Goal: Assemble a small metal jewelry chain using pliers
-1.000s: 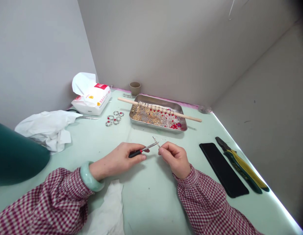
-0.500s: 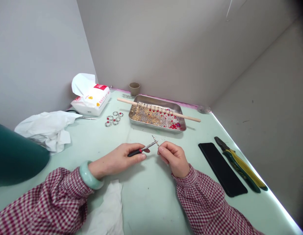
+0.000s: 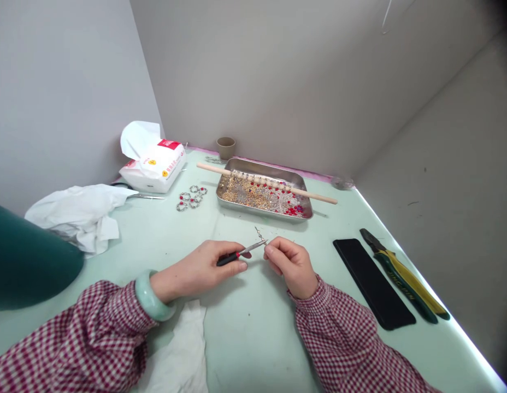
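Observation:
My left hand [image 3: 208, 265] is closed around small needle-nose pliers [image 3: 242, 252] with black and red handles. Their pointed jaws reach right, to the fingertips of the other hand. A short beaded wire [image 3: 259, 234] sticks up past the jaws, its lower end pinched between the thumb and forefinger of my right hand [image 3: 292, 266]. Whether the jaws grip the wire is too small to tell. Beyond the hands lies a group of small beaded rings [image 3: 190, 198] with red beads.
A metal tray [image 3: 264, 215] of gold, clear and red beads has a wooden stick [image 3: 319, 196] across it. Large green-yellow pliers [image 3: 405, 281] and a black flat case [image 3: 374, 284] lie right. Tissues [image 3: 155, 166], scissors [image 3: 149, 196], a cup [image 3: 226, 147] and white cloth [image 3: 73, 215] stand around.
The plier tips have shifted slightly right and down, closer to my right fingertips. More of the beaded wire shows above the jaws. My right hand has barely moved.

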Tool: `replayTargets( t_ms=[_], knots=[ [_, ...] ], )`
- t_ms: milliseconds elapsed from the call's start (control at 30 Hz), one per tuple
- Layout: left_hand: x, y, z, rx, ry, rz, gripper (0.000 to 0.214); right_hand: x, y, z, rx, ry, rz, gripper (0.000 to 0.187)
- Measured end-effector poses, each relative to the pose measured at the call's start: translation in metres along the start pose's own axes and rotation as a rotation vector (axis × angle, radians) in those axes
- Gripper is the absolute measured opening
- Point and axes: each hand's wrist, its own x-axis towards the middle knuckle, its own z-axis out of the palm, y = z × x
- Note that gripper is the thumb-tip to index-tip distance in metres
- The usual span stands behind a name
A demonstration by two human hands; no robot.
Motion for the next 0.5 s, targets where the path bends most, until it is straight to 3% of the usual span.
replayTargets(
  t_ms=[200,500],
  knots=[
    [0.0005,-0.0012,-0.0009,-0.034,0.067,-0.034,0.033,0.0003,0.0016,-0.0027,-0.060,0.026,-0.045,0.036],
    [0.0006,0.0027,-0.0016,-0.183,0.106,-0.094,0.030,-0.0012,0.0011,-0.0013,-0.100,-0.006,-0.020,0.032]
  ],
)
